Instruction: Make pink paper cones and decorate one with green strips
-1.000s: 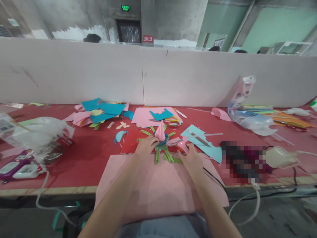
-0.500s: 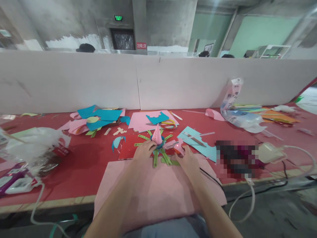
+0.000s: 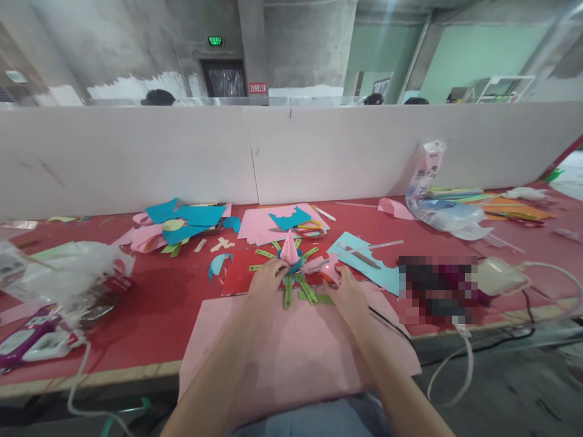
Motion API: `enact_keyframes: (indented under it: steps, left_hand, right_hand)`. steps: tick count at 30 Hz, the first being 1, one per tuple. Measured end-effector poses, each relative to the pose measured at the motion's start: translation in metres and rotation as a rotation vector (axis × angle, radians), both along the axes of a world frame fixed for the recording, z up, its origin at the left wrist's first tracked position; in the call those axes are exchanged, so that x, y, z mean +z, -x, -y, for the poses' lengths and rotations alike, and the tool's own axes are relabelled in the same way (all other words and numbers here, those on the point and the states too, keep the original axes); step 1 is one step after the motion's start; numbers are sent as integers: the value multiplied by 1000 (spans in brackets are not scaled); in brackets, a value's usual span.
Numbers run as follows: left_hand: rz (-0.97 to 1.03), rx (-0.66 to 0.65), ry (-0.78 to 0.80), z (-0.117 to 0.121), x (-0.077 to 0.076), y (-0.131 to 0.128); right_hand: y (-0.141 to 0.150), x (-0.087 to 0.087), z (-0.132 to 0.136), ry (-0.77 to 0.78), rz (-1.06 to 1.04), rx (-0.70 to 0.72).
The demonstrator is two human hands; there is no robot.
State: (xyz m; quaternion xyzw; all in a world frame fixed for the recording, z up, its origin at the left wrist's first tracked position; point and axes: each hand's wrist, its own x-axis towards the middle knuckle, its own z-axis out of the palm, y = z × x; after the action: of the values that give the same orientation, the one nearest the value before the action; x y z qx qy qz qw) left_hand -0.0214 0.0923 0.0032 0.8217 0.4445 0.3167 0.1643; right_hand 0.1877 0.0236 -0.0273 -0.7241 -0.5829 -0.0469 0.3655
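My left hand (image 3: pixel 268 279) is closed at the edge of a paper craft, with its fingertips at the base of a pink paper cone (image 3: pixel 288 250). The cone stands upright in a blue paper ring (image 3: pixel 296 266). Green patterned strips (image 3: pixel 288 292) spread out around the ring like rays. In my right hand (image 3: pixel 348 292) is a pink hot glue gun (image 3: pixel 331 267), gripped by its handle. Its nozzle points left towards the blue ring; whether the tip touches the paper I cannot tell. A black cord (image 3: pixel 392 328) runs from beside my right wrist.
A pink sheet (image 3: pixel 282 358) lies under my forearms. Behind the craft are scissors (image 3: pixel 310 229) on pink paper and a light-blue sheet (image 3: pixel 387 276) with a craft knife. Paper scraps (image 3: pixel 195 213) and a plastic bag (image 3: pixel 77 273) lie left. A white partition (image 3: pixel 182 158) stands behind.
The view has shifted slightly. Both hands stay almost in place at the craft. A clear stick behind the glue gun now shows longer, reaching further right.
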Motion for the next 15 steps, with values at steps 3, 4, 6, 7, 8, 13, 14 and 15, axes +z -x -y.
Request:
enact_keyframes:
  steps: [3, 4, 6, 7, 8, 13, 14, 15]
  left_hand:
    - [-5, -1, 0, 1, 1, 0]
    - [-5, -2, 0, 1, 1, 0]
    - [-4, -4, -2, 1, 1, 0]
    - [-6, -4, -2, 1, 1, 0]
    - [-7, -2, -2, 1, 0, -1]
    - [-19, 13, 6, 2, 1, -1]
    - [-22, 12, 8, 2, 2, -1]
    - [-25, 13, 11, 3, 2, -1]
  right_hand:
    - [0, 0, 0, 11, 10, -2]
    - [0, 0, 0, 14, 17, 0]
    - [0, 0, 0, 24, 35, 6]
    - [0, 0, 0, 28, 43, 6]
    - [0, -1, 0, 29, 48, 6]
    - [0, -1, 0, -8, 60, 26]
    - [0, -1, 0, -13, 63, 21]
    - [1, -1, 0, -12, 67, 13]
